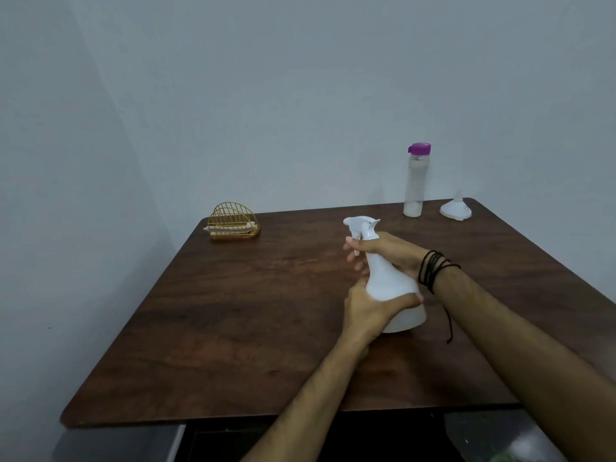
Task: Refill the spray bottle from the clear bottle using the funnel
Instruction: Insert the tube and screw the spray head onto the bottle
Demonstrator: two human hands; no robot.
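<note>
Spray bottle: white, translucent body, stands upright on dark wood table, right of centre. White trigger head is on the neck, nozzle pointing left.

Left hand: comes in from bottom centre and grips the wide lower body of the spray bottle. Thumb lies across the near side, other fingers curl round the left/far side, mostly hidden.

Right hand: comes in from the right and is wrapped round the bottle's neck just below the trigger head. Fingertips show on the left of the neck, curled. Grip is on the neck/collar; whether it also touches the trigger lever, cannot tell. Black cord bracelets are on the right wrist, one loose end hanging down toward the table.

Clear bottle: tall, narrow, upright at the far edge of the table, well behind the spray bottle and slightly to its right. Purple cap is on. Contents look clear w/ a whitish band at the base; fill level not readable.

Funnel: white, sits upside down w/ wide mouth on the table and spout up, near far right corner, just right of the clear bottle, not touching it.

Gold wire holder: far left part of the table, w/ pale item in it, well apart from the rest.
</note>
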